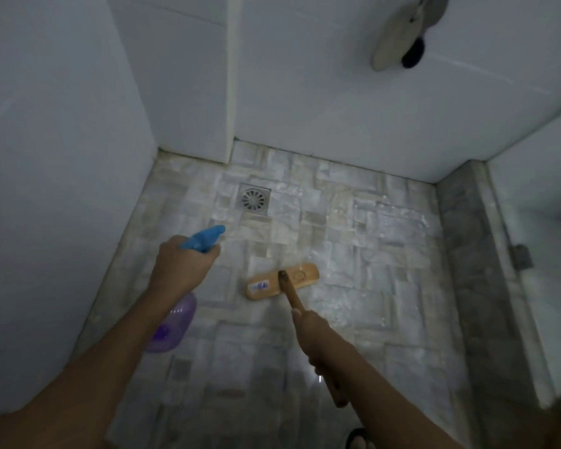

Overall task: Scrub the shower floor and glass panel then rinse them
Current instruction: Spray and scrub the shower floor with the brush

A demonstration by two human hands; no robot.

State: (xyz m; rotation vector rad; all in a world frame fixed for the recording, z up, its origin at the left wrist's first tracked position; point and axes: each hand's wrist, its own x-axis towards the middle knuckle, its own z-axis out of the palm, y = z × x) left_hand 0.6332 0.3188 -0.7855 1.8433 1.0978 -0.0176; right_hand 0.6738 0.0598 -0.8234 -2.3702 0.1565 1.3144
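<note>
left hand [182, 268] curls round a spray bottle [175, 322] at lower left; right hand [313, 335] grips the wooden brush [282, 281], its head flat on the shower floor [370, 254] mid-frame, below the drain [255, 199]. blurred glass panel [544, 270], probably, at right edge.

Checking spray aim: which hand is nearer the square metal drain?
Left. The left hand, gripping the purple spray bottle, hovers left of the drain; right hand, holding the wooden brush, is farther back.

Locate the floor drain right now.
Head view: the drain sits in the shower floor left of centre, near the back wall, beyond the spray bottle in the left hand and up-left of the brush head.
</note>
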